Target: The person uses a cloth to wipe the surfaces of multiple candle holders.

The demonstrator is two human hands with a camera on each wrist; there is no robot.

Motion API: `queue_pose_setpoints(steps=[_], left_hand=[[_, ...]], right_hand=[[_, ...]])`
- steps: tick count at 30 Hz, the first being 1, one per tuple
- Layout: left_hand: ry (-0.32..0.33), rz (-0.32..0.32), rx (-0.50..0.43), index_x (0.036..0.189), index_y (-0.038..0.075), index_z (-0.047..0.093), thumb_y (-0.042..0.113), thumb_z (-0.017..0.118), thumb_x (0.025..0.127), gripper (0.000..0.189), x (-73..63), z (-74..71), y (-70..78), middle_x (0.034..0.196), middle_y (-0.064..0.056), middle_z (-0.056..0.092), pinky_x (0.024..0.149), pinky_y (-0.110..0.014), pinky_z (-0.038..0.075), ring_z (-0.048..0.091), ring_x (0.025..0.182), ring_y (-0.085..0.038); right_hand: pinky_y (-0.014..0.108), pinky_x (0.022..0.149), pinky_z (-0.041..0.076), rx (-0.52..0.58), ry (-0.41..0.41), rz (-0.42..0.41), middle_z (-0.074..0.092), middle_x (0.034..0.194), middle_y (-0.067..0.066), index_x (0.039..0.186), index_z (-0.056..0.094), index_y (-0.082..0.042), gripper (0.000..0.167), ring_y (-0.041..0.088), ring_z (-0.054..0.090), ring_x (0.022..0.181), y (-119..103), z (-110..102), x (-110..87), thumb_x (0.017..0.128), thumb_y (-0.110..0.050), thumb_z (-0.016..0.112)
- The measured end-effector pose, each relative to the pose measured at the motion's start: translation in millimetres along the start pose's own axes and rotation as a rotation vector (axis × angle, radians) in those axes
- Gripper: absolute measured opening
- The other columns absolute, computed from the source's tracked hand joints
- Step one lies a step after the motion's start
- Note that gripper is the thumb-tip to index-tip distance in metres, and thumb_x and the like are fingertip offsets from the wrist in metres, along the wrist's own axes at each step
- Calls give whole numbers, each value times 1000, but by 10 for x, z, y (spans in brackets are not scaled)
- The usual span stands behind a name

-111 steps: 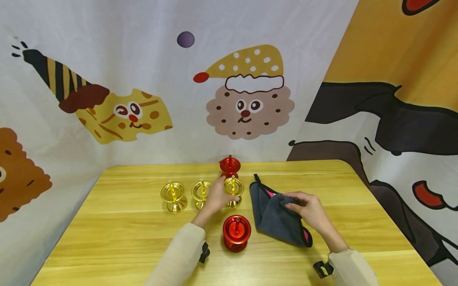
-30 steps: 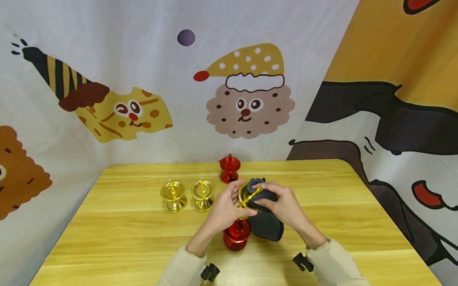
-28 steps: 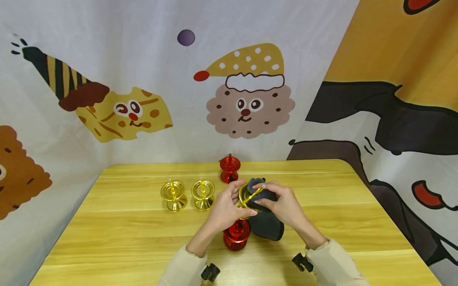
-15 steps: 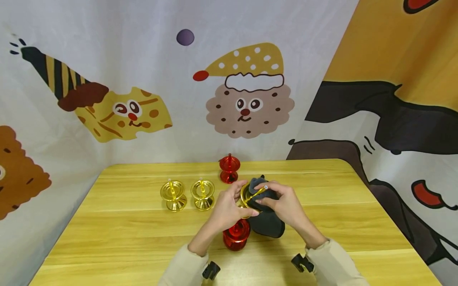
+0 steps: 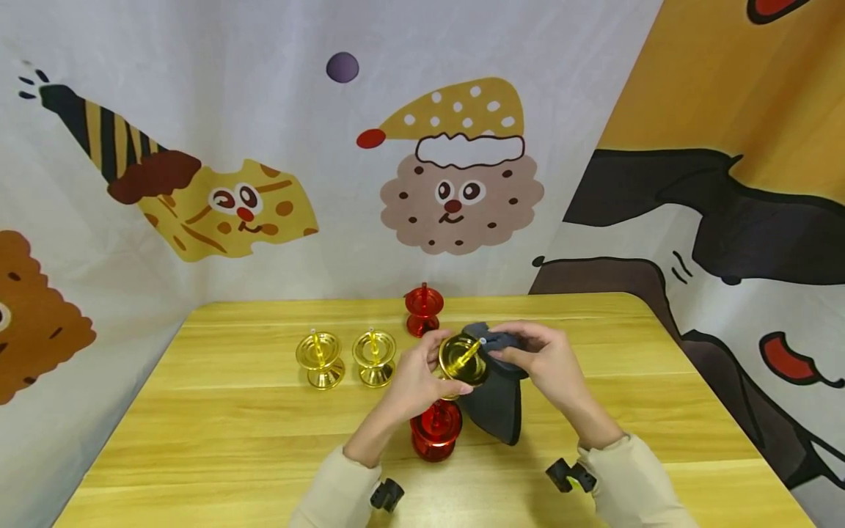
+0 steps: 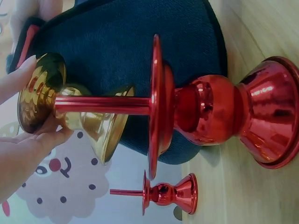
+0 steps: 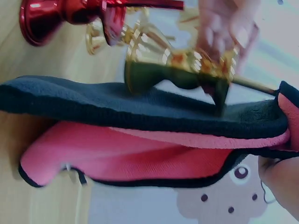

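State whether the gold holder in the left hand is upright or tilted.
Tilted: in the head view, the gold holder has a rod slanting right; the far red holder, a vertical one.

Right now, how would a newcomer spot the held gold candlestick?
Find the wooden table, then the left hand above its middle. That hand grips the gold candlestick. Unlike the two other gold ones, which stand upright on the wood, it is lifted off and tilted.

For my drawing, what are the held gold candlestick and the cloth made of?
The held gold candlestick looks like polished metal, from its mirror glints, though maybe coated plastic. The cloth seems soft, matte fabric: it looks fuzzy and folds.
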State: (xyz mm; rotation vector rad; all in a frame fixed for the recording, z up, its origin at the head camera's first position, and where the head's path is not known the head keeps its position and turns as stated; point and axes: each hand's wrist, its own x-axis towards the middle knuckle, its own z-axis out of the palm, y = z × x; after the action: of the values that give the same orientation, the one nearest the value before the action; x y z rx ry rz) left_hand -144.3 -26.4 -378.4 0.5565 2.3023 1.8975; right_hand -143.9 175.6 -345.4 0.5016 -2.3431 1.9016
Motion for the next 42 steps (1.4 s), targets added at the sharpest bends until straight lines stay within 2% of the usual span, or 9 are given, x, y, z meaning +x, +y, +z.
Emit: queue_pose_setpoints(steps=[3, 5, 9, 13, 19, 28, 37, 40, 42], left_hand=[[-13, -35, -81, 131, 1, 40, 1, 78, 69, 73, 8, -44, -3, 122, -18, 53, 80, -32, 52, 56, 105, -27], [-30, -48, -153, 132, 2, 39, -3, 77, 69, 73, 15, -72, 9, 122, -18, 51, 77, -31, 53, 56, 104, -27], [-70, -30, -264, 133, -1, 35, -8, 74, 70, 74, 21, -109, 46, 123, -19, 47, 81, -32, 51, 54, 106, -28], [-101, 3, -312, 134, -5, 33, -9, 71, 73, 72, 16, -124, 66, 125, -21, 46, 88, -35, 48, 52, 110, -30], [-147, 24, -266, 134, -7, 32, -7, 67, 77, 67, -1, -118, 70, 128, -24, 45, 91, -35, 46, 49, 114, -33], [-212, 54, -178, 136, -8, 28, -4, 63, 83, 64, 0, -92, 82, 133, -25, 41, 94, -34, 43, 46, 118, -32], [-185, 55, -100, 137, -6, 29, -4, 63, 82, 65, 21, -75, 89, 132, -23, 43, 88, -31, 47, 46, 119, -30], [-158, 53, -115, 135, -6, 31, -5, 64, 81, 64, 28, -75, 65, 130, -23, 45, 86, -32, 49, 48, 116, -32], [-126, 36, -143, 134, -5, 34, -6, 65, 80, 63, 32, -80, 45, 127, -23, 47, 83, -31, 50, 51, 112, -32]], right_hand=[[31, 70, 55, 10, 42, -26, 65, 92, 7, 104, 63, 7, 25, 19, 64, 80, -26, -56, 19, 80, 6, 65], [29, 68, 55, -20, 44, -41, 66, 94, 7, 105, 64, 6, 26, 17, 63, 81, -36, -62, 30, 80, 4, 66], [27, 68, 54, -115, -36, -56, 64, 102, 11, 109, 65, 0, 30, 15, 63, 85, -23, -14, 40, 79, -1, 68], [26, 68, 54, -202, -106, -91, 62, 104, 13, 109, 65, 0, 31, 18, 62, 88, 11, 42, 32, 78, 1, 68], [26, 72, 54, -243, -154, -129, 62, 100, 10, 105, 67, 0, 31, 21, 60, 93, 52, 83, 29, 76, 7, 68], [30, 72, 54, -113, -189, -40, 61, 99, 11, 102, 66, -1, 26, 21, 60, 95, 94, 93, 25, 78, 10, 65], [32, 71, 55, -22, -131, 16, 60, 108, 19, 106, 64, 3, 27, 20, 64, 84, 64, 36, 24, 80, 9, 62], [30, 68, 55, -40, -81, -11, 61, 105, 16, 107, 65, 2, 27, 19, 64, 81, 32, -14, 31, 80, 5, 65], [26, 66, 54, -75, -16, -48, 64, 100, 10, 106, 64, 1, 27, 17, 63, 80, 3, -47, 42, 79, 3, 67]])
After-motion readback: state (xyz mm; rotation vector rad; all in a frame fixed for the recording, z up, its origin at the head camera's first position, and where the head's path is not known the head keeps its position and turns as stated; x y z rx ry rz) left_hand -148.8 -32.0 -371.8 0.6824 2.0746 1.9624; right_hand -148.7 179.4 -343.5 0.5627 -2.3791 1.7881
